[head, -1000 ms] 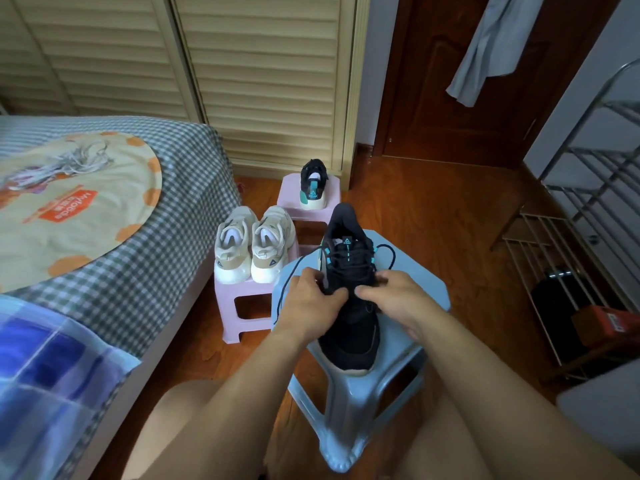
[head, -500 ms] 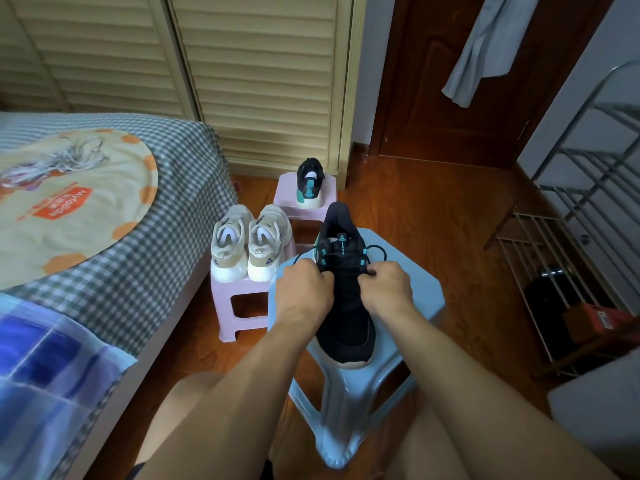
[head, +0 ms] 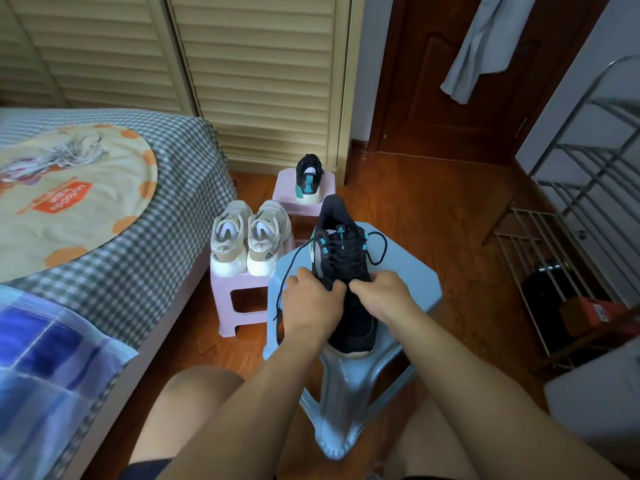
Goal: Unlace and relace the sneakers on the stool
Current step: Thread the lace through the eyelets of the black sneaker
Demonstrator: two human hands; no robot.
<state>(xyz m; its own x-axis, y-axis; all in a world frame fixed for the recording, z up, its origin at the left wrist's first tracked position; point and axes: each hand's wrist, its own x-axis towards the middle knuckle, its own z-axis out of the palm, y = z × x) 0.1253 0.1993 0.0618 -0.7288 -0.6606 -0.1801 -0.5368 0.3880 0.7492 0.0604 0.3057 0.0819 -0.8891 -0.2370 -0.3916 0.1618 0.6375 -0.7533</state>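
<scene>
Blue stool (head: 408,282) bears a black sneaker (head: 346,271); pink stool (head: 239,285) bears beige sneakers (head: 249,244).

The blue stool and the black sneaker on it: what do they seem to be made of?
Blue stool: looks like moulded plastic, smooth and slightly glossy, with a soft sheen on the leg. Black sneaker: probably matte knit or mesh fabric, with a pale, rubber-like sole edge at the toe.

A bed (head: 194,188) with a grey checked cover is seen at nine o'clock, with a round yellow cloth (head: 69,202) laid on it and a blue plaid blanket (head: 52,375) at seven o'clock. Louvred wardrobe doors (head: 259,71) are seen at twelve o'clock. A dark wooden door (head: 433,81) stands at one o'clock, with a grey garment (head: 481,39) hung against it. A metal rack (head: 588,188) is placed at three o'clock.
</scene>
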